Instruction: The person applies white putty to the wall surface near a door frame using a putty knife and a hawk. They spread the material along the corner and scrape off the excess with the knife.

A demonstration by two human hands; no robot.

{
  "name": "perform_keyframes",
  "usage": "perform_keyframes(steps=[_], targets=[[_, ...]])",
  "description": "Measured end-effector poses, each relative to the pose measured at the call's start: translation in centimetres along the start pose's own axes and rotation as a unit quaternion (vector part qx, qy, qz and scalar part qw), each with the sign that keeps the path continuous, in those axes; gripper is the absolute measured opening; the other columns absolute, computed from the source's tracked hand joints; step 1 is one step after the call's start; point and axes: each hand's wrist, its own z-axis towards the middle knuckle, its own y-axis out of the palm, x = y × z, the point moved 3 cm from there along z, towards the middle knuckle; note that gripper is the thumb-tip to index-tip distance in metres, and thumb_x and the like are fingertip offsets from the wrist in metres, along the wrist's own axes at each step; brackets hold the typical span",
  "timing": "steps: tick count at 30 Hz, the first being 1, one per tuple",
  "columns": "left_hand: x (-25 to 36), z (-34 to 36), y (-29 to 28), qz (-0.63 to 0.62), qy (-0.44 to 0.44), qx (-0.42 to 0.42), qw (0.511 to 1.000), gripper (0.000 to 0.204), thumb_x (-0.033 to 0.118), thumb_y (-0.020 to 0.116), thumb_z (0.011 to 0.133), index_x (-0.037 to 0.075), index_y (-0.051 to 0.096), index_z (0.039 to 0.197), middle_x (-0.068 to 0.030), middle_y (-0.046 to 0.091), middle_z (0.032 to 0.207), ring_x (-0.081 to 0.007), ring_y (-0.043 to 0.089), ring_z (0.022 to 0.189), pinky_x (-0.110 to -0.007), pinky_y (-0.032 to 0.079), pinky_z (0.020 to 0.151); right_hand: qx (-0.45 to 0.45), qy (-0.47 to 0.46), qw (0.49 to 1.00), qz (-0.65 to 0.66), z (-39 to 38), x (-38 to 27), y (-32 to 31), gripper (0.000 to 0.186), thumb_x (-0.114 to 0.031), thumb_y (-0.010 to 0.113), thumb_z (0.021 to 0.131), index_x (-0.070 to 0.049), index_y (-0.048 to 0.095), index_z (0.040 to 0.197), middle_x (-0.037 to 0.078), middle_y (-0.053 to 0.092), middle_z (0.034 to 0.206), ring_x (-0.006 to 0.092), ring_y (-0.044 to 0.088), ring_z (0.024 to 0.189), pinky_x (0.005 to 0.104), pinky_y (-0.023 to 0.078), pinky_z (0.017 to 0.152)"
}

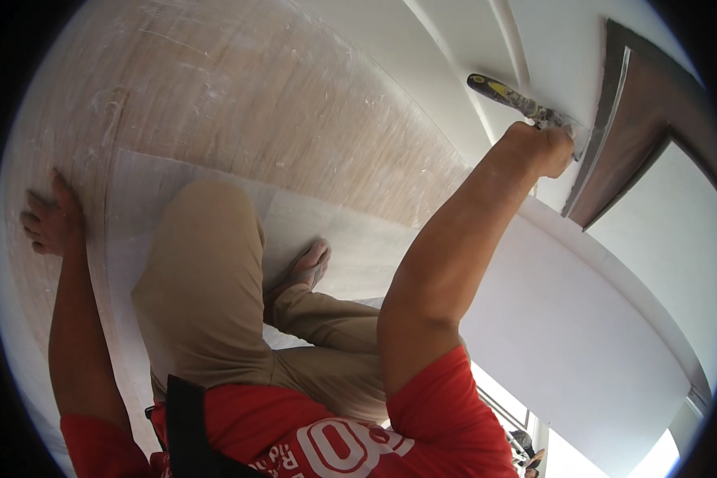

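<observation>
At the upper right, my right hand (546, 147) is closed on a putty knife (508, 94) near its blade end. The knife's black and yellow handle, smeared with pale residue, points to the upper left. The blade is partly hidden by my fingers, close to the grey edge of a brown frame (609, 171) on the white wall (562, 56). I cannot tell whether it touches that edge. Far to the left, my left hand (53, 219) rests with fingers apart on a dusty wood-grain surface (239, 95), holding nothing.
My bent knee (199, 247) and sandalled foot (309, 263) are between my arms, over a paler strip of floor (350, 231). White raised mouldings (446, 56) run along the wall. A smooth white panel (566, 334) stands at the right, with bright light below it.
</observation>
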Motion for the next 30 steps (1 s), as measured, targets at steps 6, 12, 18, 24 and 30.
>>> perform_keyframes(steps=[6,12,18,24,30], targets=[[-1.1,0.3,1.4,0.022,-0.006,0.031,0.999,0.088,0.081,0.031,0.079,0.021,0.036,0.143,-0.0177,0.028,0.148,-0.0338,0.024,0.137,-0.053,0.017,0.108,0.044,0.018,0.997,0.064,0.6,-0.2,-1.0,0.03,0.003,0.049,0.068,0.012,0.052,0.097,0.016,0.058,0.102,0.0277,0.059,0.085,0.0379,0.052,0.074],[-1.4,0.2,1.2,0.018,-0.011,0.018,1.0,0.089,0.081,0.031,0.078,0.021,0.035,0.144,-0.0178,0.026,0.149,-0.0343,0.022,0.138,-0.053,0.016,0.108,0.081,0.003,0.994,0.068,1.6,0.0,-0.5,0.028,0.003,0.048,0.068,0.012,0.054,0.094,0.015,0.059,0.099,0.0268,0.059,0.084,0.0393,0.053,0.075],[-0.3,0.0,0.1,-0.022,-0.002,0.018,1.0,0.09,0.081,0.031,0.079,0.019,0.034,0.144,-0.0198,0.025,0.149,-0.0356,0.021,0.138,-0.054,0.014,0.109,0.049,-0.015,0.993,0.105,2.5,0.3,-0.1,0.023,0.003,0.048,0.068,0.012,0.055,0.088,0.015,0.059,0.098,0.0263,0.059,0.084,0.037,0.053,0.074],[-0.6,0.0,0.2,-0.007,-0.003,0.023,1.0,0.089,0.08,0.031,0.079,0.018,0.035,0.144,-0.0201,0.024,0.149,-0.0359,0.021,0.138,-0.054,0.014,0.108,0.109,0.014,0.994,0.01,-3.3,-1.6,1.3,0.022,0.004,0.048,0.071,0.012,0.053,0.092,0.017,0.058,0.102,0.0264,0.059,0.086,0.0374,0.053,0.071],[-0.3,0.0,-0.2,0.009,-0.003,0.021,1.0,0.089,0.079,0.032,0.08,0.018,0.034,0.144,-0.0198,0.024,0.148,-0.0345,0.021,0.138,-0.053,0.015,0.108,0.017,-0.052,0.998,0.006,-4.3,-1.7,1.6,0.03,0.006,0.048,0.074,0.016,0.046,0.102,0.019,0.057,0.102,0.0264,0.059,0.084,0.04,0.053,0.068]])
